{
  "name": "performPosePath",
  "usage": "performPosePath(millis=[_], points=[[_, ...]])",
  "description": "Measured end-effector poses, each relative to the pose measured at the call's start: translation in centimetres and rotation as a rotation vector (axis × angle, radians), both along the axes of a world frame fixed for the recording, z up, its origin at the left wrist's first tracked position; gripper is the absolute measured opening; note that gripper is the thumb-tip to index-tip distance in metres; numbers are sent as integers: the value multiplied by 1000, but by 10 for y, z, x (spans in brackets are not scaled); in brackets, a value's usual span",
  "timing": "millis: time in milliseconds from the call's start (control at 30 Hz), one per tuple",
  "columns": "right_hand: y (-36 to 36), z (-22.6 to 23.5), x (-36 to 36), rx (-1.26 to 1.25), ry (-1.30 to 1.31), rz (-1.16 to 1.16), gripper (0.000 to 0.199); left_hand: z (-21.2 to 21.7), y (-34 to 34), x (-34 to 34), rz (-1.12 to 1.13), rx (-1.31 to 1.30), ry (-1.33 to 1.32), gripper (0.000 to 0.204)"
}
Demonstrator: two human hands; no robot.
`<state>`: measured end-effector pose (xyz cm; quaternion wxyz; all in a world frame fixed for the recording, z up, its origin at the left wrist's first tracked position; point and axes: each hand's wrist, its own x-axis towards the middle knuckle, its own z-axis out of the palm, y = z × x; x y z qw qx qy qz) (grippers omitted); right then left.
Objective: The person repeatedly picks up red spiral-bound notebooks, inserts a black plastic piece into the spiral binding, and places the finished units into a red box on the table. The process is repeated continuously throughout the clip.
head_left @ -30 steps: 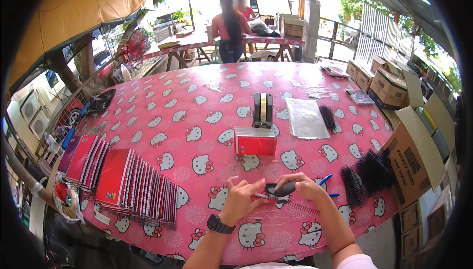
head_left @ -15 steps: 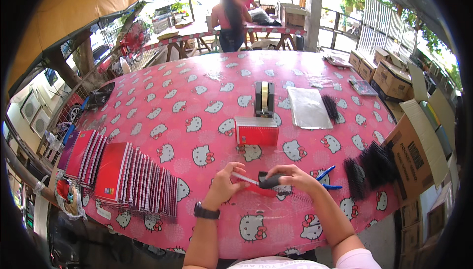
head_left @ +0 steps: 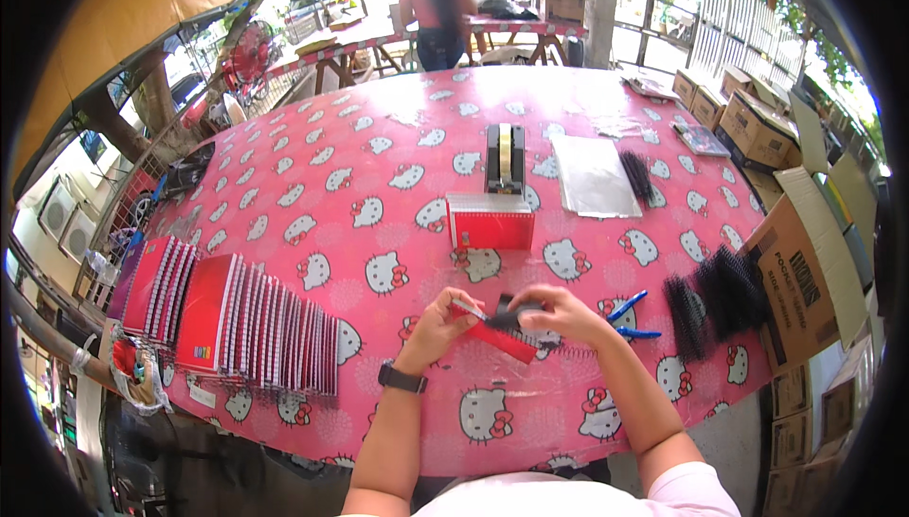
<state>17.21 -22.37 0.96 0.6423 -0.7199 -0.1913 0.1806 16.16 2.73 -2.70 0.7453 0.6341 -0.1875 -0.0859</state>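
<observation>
At the near middle of the table my left hand is closed on the left end of a small red notebook. The notebook is tilted, with a white page edge showing near my fingers. My right hand has its fingers closed around a small black object at the notebook's upper edge; its exact kind is unclear. A thin dark spiral coil extends from the notebook's right side, below my right hand. Just right of that hand lie blue-handled pliers.
Spiral notebooks stand in rows at left. Ahead are a red notebook stack and a tape dispenser. Clear plastic sleeves, black coils and an open carton are at right. Two people stand at a far table.
The red notebook has turned so more of its cover shows. My right hand and the black object have shifted slightly. The whole view has tilted a little.
</observation>
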Motion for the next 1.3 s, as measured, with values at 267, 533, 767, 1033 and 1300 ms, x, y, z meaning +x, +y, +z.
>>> performPosePath(millis=[267, 533, 767, 1033, 1300], points=[[9, 1, 1, -166, -86, -68, 45, -6, 9, 5, 104, -105, 81, 21], [16, -10, 0, 135, 57, -26, 47, 5, 16, 1, 183, 65, 8, 27], [11, -2, 4, -547, -319, -219, 69, 6, 12, 2, 162, 116, -57, 24], [36, 63, -36, -178, -618, -163, 39, 47, -10, -21, 212, 109, -131, 20], [64, 88, -37, -19, -689, -161, 28, 109, -12, -54, 518, 302, -353, 17]])
